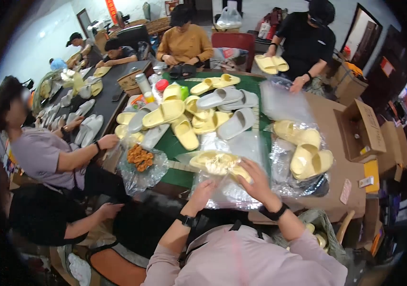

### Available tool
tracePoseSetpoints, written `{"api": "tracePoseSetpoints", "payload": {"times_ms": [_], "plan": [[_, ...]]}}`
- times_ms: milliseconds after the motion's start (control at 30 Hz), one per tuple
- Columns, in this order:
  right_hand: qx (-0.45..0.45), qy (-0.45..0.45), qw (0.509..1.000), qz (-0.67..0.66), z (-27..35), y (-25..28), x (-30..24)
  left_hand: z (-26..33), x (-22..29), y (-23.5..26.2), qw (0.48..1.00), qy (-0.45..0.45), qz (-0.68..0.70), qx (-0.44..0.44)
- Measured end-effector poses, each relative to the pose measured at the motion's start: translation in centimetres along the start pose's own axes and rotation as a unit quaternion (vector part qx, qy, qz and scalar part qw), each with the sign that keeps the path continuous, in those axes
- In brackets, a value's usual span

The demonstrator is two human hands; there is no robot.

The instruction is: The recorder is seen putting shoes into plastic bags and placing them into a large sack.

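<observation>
A pair of yellow slippers (213,161) lies inside a clear plastic bag (184,158) in front of me. My left hand (203,193) is closed on the near edge of the bag. On the other side, my right hand (256,183) grips the bag and the right end of the slippers, its fingers curled over them. Below both hands lies a stack of flat clear bags (229,195). Just beyond is a heap of loose yellow slippers (165,113) and grey slippers (237,124) on a green mat (165,143).
Bagged yellow slippers (310,155) are piled right of my hands, near an open cardboard box (363,131). More clear bags (284,101) lie farther back. An orange-brown snack (140,158) sits on plastic at left. Across the table, a person (310,43) holds yellow slippers; others work at left.
</observation>
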State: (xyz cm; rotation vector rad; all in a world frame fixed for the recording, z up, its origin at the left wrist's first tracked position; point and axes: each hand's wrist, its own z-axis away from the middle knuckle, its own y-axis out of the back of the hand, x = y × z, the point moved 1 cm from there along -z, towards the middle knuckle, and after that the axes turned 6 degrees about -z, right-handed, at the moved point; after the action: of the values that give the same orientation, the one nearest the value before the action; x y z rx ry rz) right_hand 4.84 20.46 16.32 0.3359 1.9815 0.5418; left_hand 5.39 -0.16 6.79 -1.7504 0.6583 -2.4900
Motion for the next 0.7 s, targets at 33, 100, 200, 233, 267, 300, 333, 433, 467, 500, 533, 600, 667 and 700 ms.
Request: {"api": "tracePoseSetpoints", "payload": {"times_ms": [33,100,200,233,267,300,333,433,467,500,533,600,667,700], "plan": [[0.038,0.056,0.994,0.081,0.7,1.0,-1.4,0.1,1.0,0.0,1.0,-0.003,-0.003,0.011],[0.073,0.118,0.979,0.152,1.0,1.7,-2.4,0.1,2.4,-0.8,0.998,0.027,-0.033,-0.034],[-0.028,0.056,0.962,0.266,0.5,1.1,-1.4,0.0,3.4,-1.7,0.966,0.06,-0.245,-0.053],[-0.06,0.006,0.97,0.237,0.9,0.3,0.3,0.2,3.3,-2.2,0.961,-0.007,-0.266,-0.076],[-0.093,-0.042,0.973,0.208,0.7,-0.3,1.1,0.3,3.1,-2.8,0.961,-0.009,-0.268,-0.072],[-0.092,-0.031,0.955,0.28,0.6,-0.8,1.7,0.5,3.0,-3.5,0.962,-0.038,-0.256,-0.084],[-0.092,-0.027,0.956,0.278,0.5,-0.9,2.2,0.6,3.1,-3.7,0.962,-0.068,-0.244,-0.097],[-0.01,0.075,0.965,0.25,-0.2,-1.3,1.2,0.8,3.2,-3.0,0.972,-0.055,-0.196,-0.12],[-0.012,0.077,0.966,0.246,-0.8,-1.1,0.2,1.0,3.3,-2.7,0.981,-0.039,-0.151,-0.112],[-0.024,0.098,0.962,0.253,-1.6,-0.6,-0.9,1.1,3.9,-2.5,0.976,-0.077,-0.179,-0.094],[-0.036,0.118,0.958,0.258,-2.3,-0.5,-1.6,1.3,4.3,-2.5,0.976,-0.076,-0.181,-0.09],[-0.052,0.133,0.959,0.245,-3.0,-0.2,-1.1,1.5,5.1,-2.8,0.986,-0.108,-0.124,-0.015],[-0.101,0.15,0.958,0.222,-3.6,-0.6,0.2,1.6,5.3,-3.2,0.981,-0.147,-0.12,-0.028],[-0.066,0.173,0.956,0.227,-3.8,-0.6,0.1,1.9,5.6,-3.7,0.98,-0.148,-0.13,0.008]]}}
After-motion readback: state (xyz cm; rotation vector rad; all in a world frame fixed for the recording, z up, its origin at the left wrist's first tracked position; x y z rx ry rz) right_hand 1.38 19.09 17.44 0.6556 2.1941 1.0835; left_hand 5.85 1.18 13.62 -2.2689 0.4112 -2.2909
